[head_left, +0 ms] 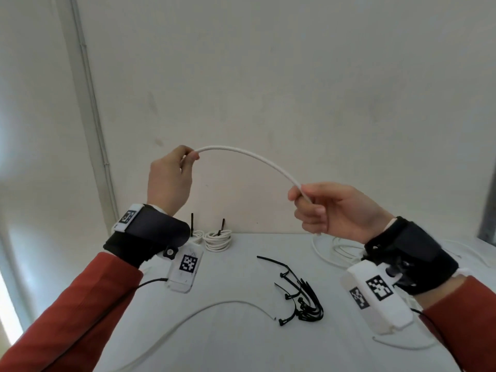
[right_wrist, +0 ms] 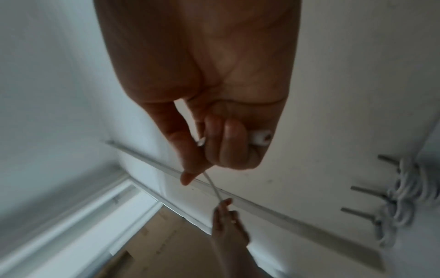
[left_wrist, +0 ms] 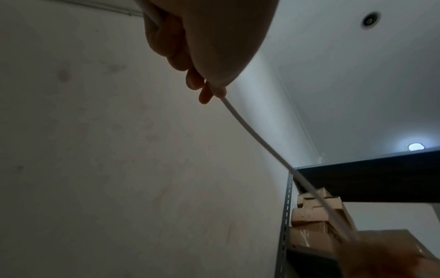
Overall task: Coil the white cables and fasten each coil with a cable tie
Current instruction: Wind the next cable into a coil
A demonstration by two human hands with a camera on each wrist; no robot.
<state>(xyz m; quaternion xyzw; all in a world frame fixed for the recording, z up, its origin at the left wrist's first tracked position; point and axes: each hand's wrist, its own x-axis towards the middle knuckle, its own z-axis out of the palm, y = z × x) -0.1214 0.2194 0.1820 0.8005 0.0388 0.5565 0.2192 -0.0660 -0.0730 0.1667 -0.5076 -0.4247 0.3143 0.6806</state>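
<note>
Above table [head_left: 241,345], cable [head_left: 249,155] arcs left-to-right between our hands: left hand [head_left: 169,181] pinches higher part, right hand [head_left: 335,210] grips lower part; hands apart, equally near.

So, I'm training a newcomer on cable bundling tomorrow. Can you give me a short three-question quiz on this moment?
1. True or false: the white cable arches in the air between the left hand and the right hand.
2. Where is the pile of black cable ties? A) in the left hand B) on the table C) on a shelf
3. Fill in: the finished coils sit at the table's far edge, by the ____.
Key: 1 true; 2 B; 3 wall.
</note>
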